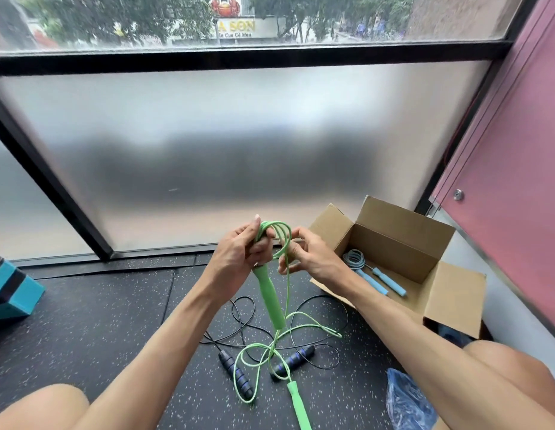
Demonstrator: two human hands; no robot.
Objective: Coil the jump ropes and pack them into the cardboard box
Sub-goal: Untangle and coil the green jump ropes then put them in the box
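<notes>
at twelve o'clock, outside the window [115, 23], a pale street signboard [239, 27] bears big yellow letters "a son"; below them, smaller dark print reads roughly "cua cà mau", its start too blurred.

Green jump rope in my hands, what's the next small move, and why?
Probably wind one more loop. The right hand pinches the green cord beside the loops that the left hand grips with one green handle. Much cord and the other handle lie loose on the floor.
</notes>
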